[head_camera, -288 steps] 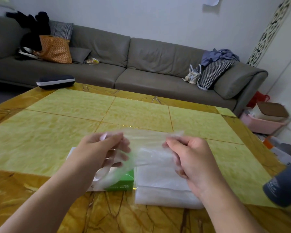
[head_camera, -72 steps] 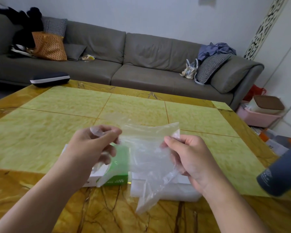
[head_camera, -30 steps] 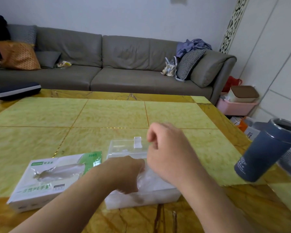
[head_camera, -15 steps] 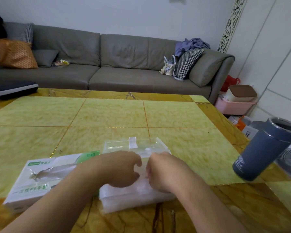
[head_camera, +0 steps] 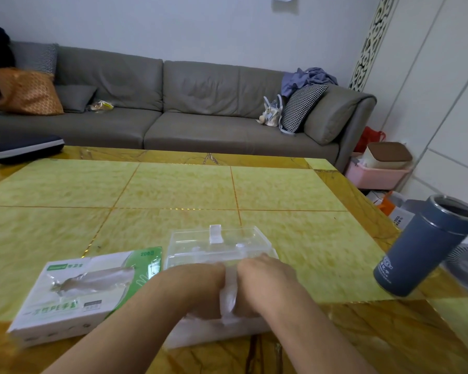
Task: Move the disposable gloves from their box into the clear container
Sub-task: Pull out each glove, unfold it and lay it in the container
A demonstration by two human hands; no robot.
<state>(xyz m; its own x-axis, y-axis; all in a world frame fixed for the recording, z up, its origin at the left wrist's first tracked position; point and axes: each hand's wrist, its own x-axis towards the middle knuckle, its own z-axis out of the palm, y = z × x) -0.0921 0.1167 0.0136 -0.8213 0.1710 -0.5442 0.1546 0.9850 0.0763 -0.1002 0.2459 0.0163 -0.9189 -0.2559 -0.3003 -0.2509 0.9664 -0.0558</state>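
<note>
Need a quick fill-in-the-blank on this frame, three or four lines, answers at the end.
1. The glove box lies to the ____ of the clear container.
2. Both hands, left hand and right hand, press gloves into the clear ____.
3. The blue tumbler stands near the table's ____ edge.

Answers: left; container; right

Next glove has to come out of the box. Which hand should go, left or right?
Left. The glove box lies on the left side of the clear container, right beside the left hand. The right hand would have to cross over it. Both now press a glove down.
</note>
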